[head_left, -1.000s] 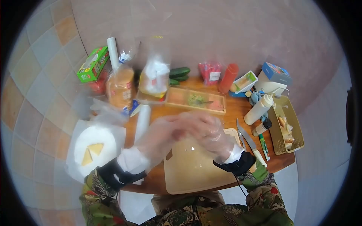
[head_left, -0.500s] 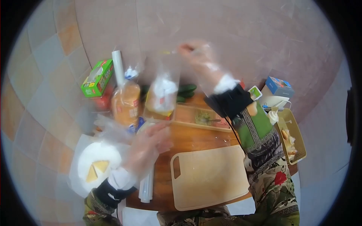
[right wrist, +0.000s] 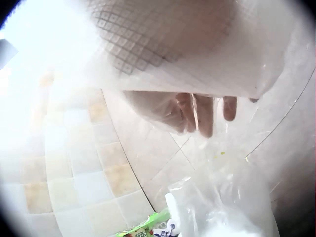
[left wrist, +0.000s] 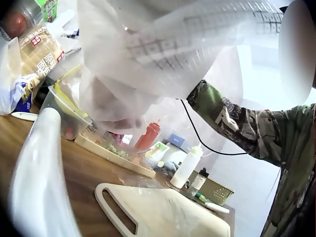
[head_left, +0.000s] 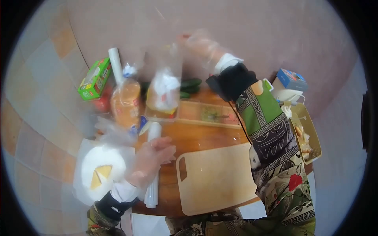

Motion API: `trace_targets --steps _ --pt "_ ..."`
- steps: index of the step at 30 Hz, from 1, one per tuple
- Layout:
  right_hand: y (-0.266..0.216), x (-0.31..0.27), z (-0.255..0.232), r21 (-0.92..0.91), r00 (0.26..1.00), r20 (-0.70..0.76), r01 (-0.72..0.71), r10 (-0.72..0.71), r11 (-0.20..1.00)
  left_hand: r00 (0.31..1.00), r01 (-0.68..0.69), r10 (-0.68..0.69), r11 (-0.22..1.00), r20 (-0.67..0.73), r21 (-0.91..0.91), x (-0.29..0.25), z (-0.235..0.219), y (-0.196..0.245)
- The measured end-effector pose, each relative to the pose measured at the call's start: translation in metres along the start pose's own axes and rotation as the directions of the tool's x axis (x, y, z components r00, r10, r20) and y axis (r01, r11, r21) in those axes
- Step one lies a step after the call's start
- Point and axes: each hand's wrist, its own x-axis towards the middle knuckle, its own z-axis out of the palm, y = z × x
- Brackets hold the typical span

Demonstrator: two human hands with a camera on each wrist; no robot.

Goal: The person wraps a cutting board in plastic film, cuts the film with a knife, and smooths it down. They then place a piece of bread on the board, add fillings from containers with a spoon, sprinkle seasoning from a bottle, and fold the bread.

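Both hands wear thin clear plastic gloves. My right hand [head_left: 201,45] is raised at the back, fingers [right wrist: 205,116] hanging loosely above a tall clear plastic bag [head_left: 167,84] with white crumpled contents. Nothing shows between those fingers. Low on the left, my left hand [head_left: 151,159] hovers by a long white roll of film [head_left: 152,196], fingers straight and pointing right, overlapping the roll in the head view. Just to its right lies a beige cutting board [head_left: 216,181]. In the left wrist view a glove's loose plastic [left wrist: 163,54] covers much of the picture.
On the left, a white plate [head_left: 86,165] bears two cheese wedges [head_left: 103,171]. Bagged sliced bread [head_left: 126,102], a green box [head_left: 94,80] and cucumbers [head_left: 191,85] stand behind. A divided tray [head_left: 189,112] lies mid-table. Bottles [left wrist: 187,165] and a basket [head_left: 315,153] are at the right.
The hands were together over the cutting board, then parted. My right hand rose to the back beside the tall bag; my left hand moved left to the film roll.
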Motion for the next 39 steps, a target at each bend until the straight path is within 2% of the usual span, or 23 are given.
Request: trace_targets --steps 1,3,5,8,10,11,12,13,14,16,17,19,23,26,28,32,34,39 --pt "0.002 -0.007 -0.003 0.098 0.998 -0.065 0.026 -0.020 0.995 0.999 -0.029 0.028 0.998 0.018 0.050 0.002 0.002 -0.004" --pt "-0.002 -0.019 -0.004 0.142 1.000 -0.013 -0.008 0.010 0.990 0.998 -0.045 0.042 0.997 0.049 0.056 0.005 0.004 -0.015" --pt "-0.005 -0.018 0.002 0.197 1.000 0.023 -0.019 0.014 0.980 0.993 -0.067 0.052 0.986 0.102 0.151 0.007 0.008 -0.019" --pt "-0.009 -0.002 0.020 0.209 0.999 -0.048 0.021 -0.011 0.978 0.998 -0.036 0.026 0.978 0.053 0.205 0.004 0.024 -0.015" --pt "-0.012 0.011 0.032 0.202 0.979 -0.201 -0.005 0.047 0.979 0.998 -0.031 0.019 0.971 0.052 0.239 -0.001 0.024 -0.016" --pt "-0.011 0.017 0.034 0.207 0.978 -0.203 0.002 0.041 0.978 0.998 -0.019 0.003 0.963 0.061 0.270 -0.004 0.023 -0.017" --pt "-0.009 0.023 0.035 -0.022 0.976 -0.216 0.016 -0.021 1.000 0.998 -0.021 0.006 0.962 0.057 0.273 -0.005 0.020 -0.020" --pt "-0.009 0.026 0.036 -0.251 0.973 -0.214 0.026 -0.082 0.968 0.999 -0.013 -0.002 0.963 0.055 0.270 -0.005 0.016 -0.024" --pt "-0.018 0.019 0.027 -0.251 0.973 -0.217 0.029 -0.085 0.968 0.999 -0.008 -0.006 0.964 0.053 0.266 -0.004 0.013 -0.026" --pt "-0.027 0.005 0.012 -0.183 1.000 0.012 -0.019 0.022 0.983 0.999 -0.030 0.019 0.966 0.044 0.257 -0.005 0.009 -0.027" --pt "-0.022 0.009 0.015 -0.184 1.000 0.014 -0.015 0.018 0.983 0.998 -0.052 0.044 0.968 0.037 0.245 -0.004 0.007 -0.027" --pt "-0.015 0.013 0.024 0.023 0.999 -0.036 -0.027 0.027 0.999 0.998 -0.051 0.045 0.969 0.034 0.242 -0.004 0.005 -0.029" --pt "-0.007 0.015 0.031 -0.014 0.999 -0.042 0.023 -0.023 1.000 0.998 -0.012 -0.004 0.959 0.056 0.283 -0.006 0.006 -0.023" --pt "-0.007 0.020 0.032 -0.052 1.000 -0.001 0.015 -0.015 0.999 0.998 -0.037 0.021 0.961 0.059 0.274 -0.001 0.005 -0.029" --pt "-0.009 0.020 0.032 0.216 0.998 -0.052 -0.015 0.026 0.976 0.998 -0.049 0.033 0.954 0.059 0.295 0.004 0.004 -0.034" --pt "-0.004 0.013 0.026 0.236 0.996 -0.086 0.003 0.017 0.972 0.997 -0.060 0.040 0.941 0.066 0.334 0.007 0.005 -0.034" --pt "-0.001 0.008 0.024 0.366 0.975 -0.196 0.168 -0.101 0.915 0.996 -0.076 0.054 0.927 0.069 0.368 0.008 0.007 -0.035" --pt "0.008 -0.015 0.011 0.441 0.992 -0.125 0.087 -0.035 0.893 0.995 -0.092 0.063 0.841 0.072 0.533 0.009 0.017 -0.034"
